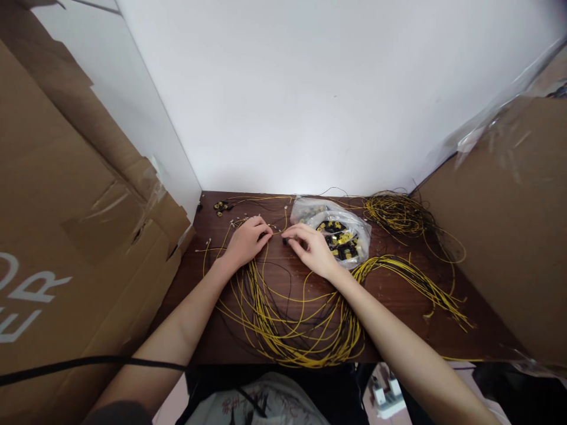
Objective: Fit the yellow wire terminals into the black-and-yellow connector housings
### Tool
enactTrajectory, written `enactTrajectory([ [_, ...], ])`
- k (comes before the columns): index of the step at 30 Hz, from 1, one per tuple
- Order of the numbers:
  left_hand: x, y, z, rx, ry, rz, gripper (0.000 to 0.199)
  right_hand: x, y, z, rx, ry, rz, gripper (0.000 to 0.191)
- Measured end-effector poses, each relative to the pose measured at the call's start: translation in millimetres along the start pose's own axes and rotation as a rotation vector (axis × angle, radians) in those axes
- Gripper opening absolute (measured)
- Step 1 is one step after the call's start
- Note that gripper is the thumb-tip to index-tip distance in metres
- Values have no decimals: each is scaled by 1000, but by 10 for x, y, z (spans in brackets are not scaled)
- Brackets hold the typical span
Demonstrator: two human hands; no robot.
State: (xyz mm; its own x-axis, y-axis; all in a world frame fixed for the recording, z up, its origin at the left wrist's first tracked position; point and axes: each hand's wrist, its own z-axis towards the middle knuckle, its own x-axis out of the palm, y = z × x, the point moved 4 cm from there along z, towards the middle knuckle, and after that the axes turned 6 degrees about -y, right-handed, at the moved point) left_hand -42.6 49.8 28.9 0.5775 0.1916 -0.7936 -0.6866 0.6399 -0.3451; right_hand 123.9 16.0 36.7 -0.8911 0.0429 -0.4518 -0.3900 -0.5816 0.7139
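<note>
My left hand [246, 241] rests on the dark wooden table [398, 295], fingers pinched on the end of a thin yellow wire [277, 231]. My right hand [310, 247] is just to its right, fingertips closed on a small black connector [286, 240] at the same wire end. The two hands nearly touch. A big loose coil of yellow and black wires [292, 330] lies under both forearms. Right behind my right hand is a clear plastic bag of black-and-yellow connectors [341, 236].
Another yellow wire bundle [416, 280] stretches to the right, and a tangled coil [396, 212] sits at the back right. A few finished connectors [221, 206] lie at the back left. Cardboard boxes [66, 206] wall in both sides; a white wall stands behind.
</note>
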Motion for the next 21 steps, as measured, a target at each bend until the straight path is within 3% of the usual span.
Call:
enactTrajectory([
  [4, -4, -5, 3, -2, -3, -9, 14, 65, 44, -39, -136, 111, -142, 34],
  [9, -5, -3, 5, -6, 9, -21, 14, 74, 19, -33, -73, 138, -133, 42],
  [12, -3, 2, 7, -8, 18, -19, 14, 14, -4, -1, 9, 62, -32, 36],
  [17, 4, 22, 7, -27, 25, -16, 15, -177, -99, 64, 249, -128, 323, 24],
  [21, 7, 26, 5, -26, 20, -15, 16, -326, -131, 88, 275, -316, 448, 23],
])
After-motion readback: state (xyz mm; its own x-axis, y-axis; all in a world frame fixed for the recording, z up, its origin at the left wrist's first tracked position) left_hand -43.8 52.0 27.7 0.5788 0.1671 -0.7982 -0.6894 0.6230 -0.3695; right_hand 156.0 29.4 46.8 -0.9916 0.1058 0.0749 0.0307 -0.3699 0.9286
